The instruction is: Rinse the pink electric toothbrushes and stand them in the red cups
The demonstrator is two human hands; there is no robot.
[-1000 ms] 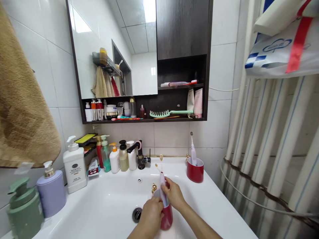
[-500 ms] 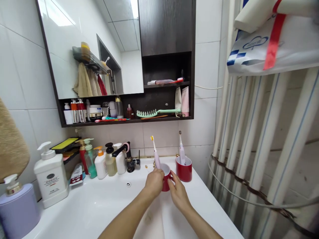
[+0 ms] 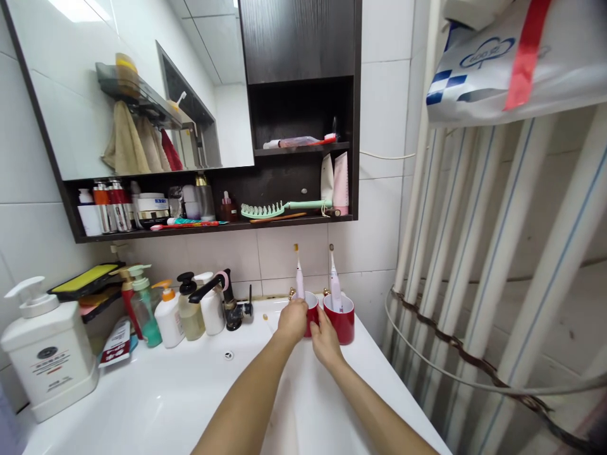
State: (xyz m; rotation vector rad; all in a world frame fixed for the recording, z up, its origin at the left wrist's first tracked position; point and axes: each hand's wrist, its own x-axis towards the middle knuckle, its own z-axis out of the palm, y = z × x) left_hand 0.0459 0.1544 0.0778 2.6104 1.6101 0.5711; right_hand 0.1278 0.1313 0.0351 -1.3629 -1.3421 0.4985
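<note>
A red cup (image 3: 312, 315) with a white inside stands near the back of the washbasin counter. My left hand (image 3: 291, 321) is closed on its left side and front rim. From the right, my right hand (image 3: 326, 340) wraps the same cup, fingers near its handle side; the fingertips are partly hidden. A pale pink electric toothbrush (image 3: 300, 279) stands upright in this cup, its yellow-tinted head on top. Close by on the right is a second red cup (image 3: 346, 323), holding another electric toothbrush (image 3: 335, 287) with a grey head.
A black faucet (image 3: 227, 300) rises behind the white basin (image 3: 190, 392). Several pump bottles (image 3: 192, 309) line the left rim. Above hangs a dark mirror cabinet (image 3: 303, 38), with a green hairbrush (image 3: 265, 210) on its shelf. White pipes (image 3: 474, 221) stand along the right.
Both hands have moved the held cup back, beside the second cup. Its toothbrush went from tilted to nearly upright. The camera view has shifted to the right.
</note>
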